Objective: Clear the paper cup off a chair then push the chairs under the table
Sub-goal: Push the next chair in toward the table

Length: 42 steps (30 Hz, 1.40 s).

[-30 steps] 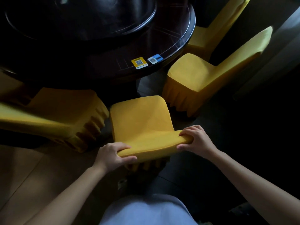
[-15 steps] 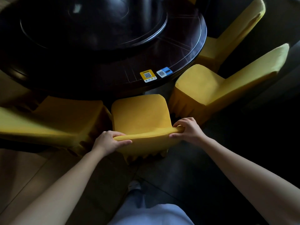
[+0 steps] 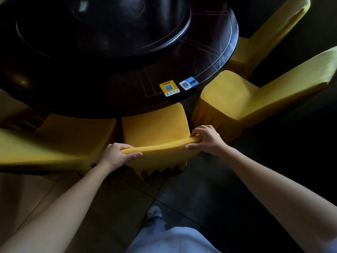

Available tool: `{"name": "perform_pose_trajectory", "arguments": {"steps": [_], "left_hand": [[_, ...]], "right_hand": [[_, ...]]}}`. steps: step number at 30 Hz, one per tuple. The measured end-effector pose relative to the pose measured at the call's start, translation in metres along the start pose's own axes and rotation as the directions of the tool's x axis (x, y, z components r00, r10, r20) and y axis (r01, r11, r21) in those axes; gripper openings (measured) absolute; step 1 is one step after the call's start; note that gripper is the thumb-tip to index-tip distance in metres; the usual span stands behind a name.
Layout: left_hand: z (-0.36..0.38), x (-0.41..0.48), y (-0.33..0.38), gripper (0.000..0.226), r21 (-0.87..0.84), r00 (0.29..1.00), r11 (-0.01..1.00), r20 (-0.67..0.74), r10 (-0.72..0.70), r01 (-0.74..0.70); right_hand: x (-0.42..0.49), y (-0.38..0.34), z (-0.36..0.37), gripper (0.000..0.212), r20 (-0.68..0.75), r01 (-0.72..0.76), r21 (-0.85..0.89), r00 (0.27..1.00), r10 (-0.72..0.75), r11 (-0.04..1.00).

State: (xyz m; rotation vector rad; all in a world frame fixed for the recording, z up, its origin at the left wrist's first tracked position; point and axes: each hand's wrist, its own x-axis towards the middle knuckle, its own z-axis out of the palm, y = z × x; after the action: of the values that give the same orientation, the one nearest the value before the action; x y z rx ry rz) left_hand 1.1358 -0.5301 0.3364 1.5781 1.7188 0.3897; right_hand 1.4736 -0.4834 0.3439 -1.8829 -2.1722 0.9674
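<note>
yellow sticker: flat on the table top, at its near edge, printed with a QR code
blue sticker: just right of the yellow one, same edge, QR code on its white half
turntable: dark, round, glossy, centred on the table top
floor: tiled, dim
shoe: white, on the floor

Dim, shadowy wide-angle view; faint glare on the dark table.
</note>
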Motion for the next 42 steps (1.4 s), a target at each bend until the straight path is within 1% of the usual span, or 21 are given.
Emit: {"name": "perform_pose_trajectory", "arguments": {"steps": [4,11,15,18,23,28,30,32,34,36,38,42], "left_hand": [[0.001,0.002,-0.004,0.061,-0.001,1.0,1.0,0.011,0.01,-0.01],[-0.001,0.003,-0.005,0.063,-0.009,0.999,1.0,0.044,0.004,-0.003],[-0.004,0.004,-0.006,0.079,-0.022,0.996,1.0,0.084,-0.006,0.008],[-0.004,0.005,-0.007,0.085,-0.02,0.996,1.0,0.085,0.001,0.0],[-0.003,0.007,-0.01,0.095,0.014,0.997,1.0,0.076,0.026,-0.027],[-0.004,0.011,-0.008,0.088,0.055,0.99,0.998,0.138,0.034,-0.042],[-0.007,0.013,-0.005,0.097,0.086,0.982,0.995,0.185,0.036,-0.052],[-0.01,0.017,0.001,0.106,0.153,0.969,0.985,0.246,0.037,-0.076],[-0.007,0.018,0.01,0.107,0.238,0.961,0.965,0.274,0.045,-0.114],[0.0,0.018,0.023,0.113,0.301,0.957,0.937,0.277,0.091,-0.176],[0.011,0.022,0.043,0.117,0.339,0.94,0.9,0.292,0.177,-0.274],[0.041,0.038,0.099,0.099,0.367,0.878,0.805,0.299,0.373,-0.466]], "right_hand": [[0.0,0.0,0.001,0.078,-0.006,-0.002,0.004,1.0,0.002,1.0],[-0.003,-0.004,0.0,0.078,-0.008,-0.027,0.033,1.0,0.028,0.999],[-0.006,-0.007,-0.001,0.073,-0.01,-0.054,0.053,0.998,0.054,0.997],[-0.01,-0.009,0.0,0.064,-0.047,-0.067,0.048,0.997,0.069,0.997],[-0.018,-0.012,0.007,0.062,-0.129,-0.107,0.036,0.985,0.111,0.994],[-0.023,-0.012,0.012,0.062,-0.166,-0.118,0.047,0.978,0.124,0.992],[-0.024,-0.013,0.013,0.062,-0.177,-0.124,0.039,0.976,0.129,0.991],[-0.026,-0.015,0.015,0.063,-0.198,-0.128,0.029,0.971,0.131,0.991],[-0.031,-0.019,0.019,0.06,-0.211,-0.119,0.028,0.97,0.122,0.993],[-0.04,-0.024,0.021,0.058,-0.193,-0.092,0.035,0.976,0.097,0.995],[-0.048,-0.028,0.019,0.059,-0.156,-0.063,0.026,0.985,0.066,0.998],[-0.065,-0.014,0.005,0.066,-0.138,-0.052,-0.077,0.99,0.041,0.996]]}}
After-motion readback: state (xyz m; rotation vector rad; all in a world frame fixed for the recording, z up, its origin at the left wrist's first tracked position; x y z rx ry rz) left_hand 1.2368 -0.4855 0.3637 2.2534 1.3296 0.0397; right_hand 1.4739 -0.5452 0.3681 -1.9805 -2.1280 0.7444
